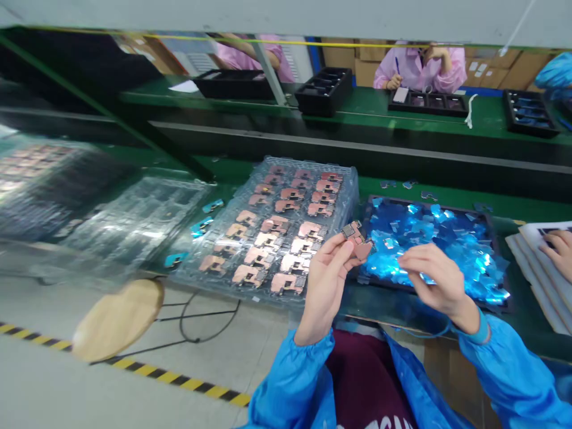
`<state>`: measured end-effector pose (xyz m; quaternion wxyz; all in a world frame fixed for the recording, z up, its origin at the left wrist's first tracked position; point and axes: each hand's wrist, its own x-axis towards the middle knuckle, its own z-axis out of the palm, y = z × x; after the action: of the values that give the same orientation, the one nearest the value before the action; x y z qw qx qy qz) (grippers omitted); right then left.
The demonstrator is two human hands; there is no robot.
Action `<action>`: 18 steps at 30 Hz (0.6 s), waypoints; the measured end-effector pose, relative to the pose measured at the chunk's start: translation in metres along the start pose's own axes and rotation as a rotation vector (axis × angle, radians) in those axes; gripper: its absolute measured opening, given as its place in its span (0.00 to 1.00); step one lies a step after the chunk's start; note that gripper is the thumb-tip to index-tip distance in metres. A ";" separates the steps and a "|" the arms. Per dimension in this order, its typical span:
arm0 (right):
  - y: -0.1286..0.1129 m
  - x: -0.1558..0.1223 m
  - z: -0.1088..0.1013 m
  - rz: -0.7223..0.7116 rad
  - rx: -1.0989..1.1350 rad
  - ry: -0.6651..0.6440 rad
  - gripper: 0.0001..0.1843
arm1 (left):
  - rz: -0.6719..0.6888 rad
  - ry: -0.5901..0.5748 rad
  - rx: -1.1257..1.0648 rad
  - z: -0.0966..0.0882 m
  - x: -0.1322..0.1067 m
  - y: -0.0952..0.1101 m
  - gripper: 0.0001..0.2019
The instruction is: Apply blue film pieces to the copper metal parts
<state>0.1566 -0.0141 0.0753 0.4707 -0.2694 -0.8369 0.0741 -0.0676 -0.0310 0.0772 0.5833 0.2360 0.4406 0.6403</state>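
Note:
Between the thumb and fingers of my left hand is a small copper-coloured circuit board, raised at the near right corner of a clear plastic tray. Rows of similar boards lie in that tray's pockets. My right hand hovers over a dark tray heaped with shiny blue film pieces. Its fingers are bent and the thumb stands a little apart; I see nothing held there.
Stacked clear trays stand to the left, blurred. Several loose blue-covered pieces lie between trays. At right, a person's hand rests by white stacked sheets. Across the bench, people in pink sit behind black trays. A wooden stool stands below left.

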 end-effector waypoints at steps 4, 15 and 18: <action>0.036 -0.011 -0.015 0.495 0.031 -0.005 0.03 | 0.369 0.144 0.395 -0.020 0.013 0.055 0.15; 0.137 -0.016 -0.029 0.810 -0.060 -0.586 0.10 | 0.370 -0.278 1.628 -0.062 0.232 0.143 0.14; 0.161 0.001 -0.060 1.007 -0.033 -0.519 0.07 | 0.382 -0.273 1.724 -0.091 0.273 0.132 0.19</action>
<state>0.2672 0.1150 0.0481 0.1516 -0.6158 -0.6944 0.3401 -0.2700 0.2122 0.0848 0.1337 0.7362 0.6487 0.1390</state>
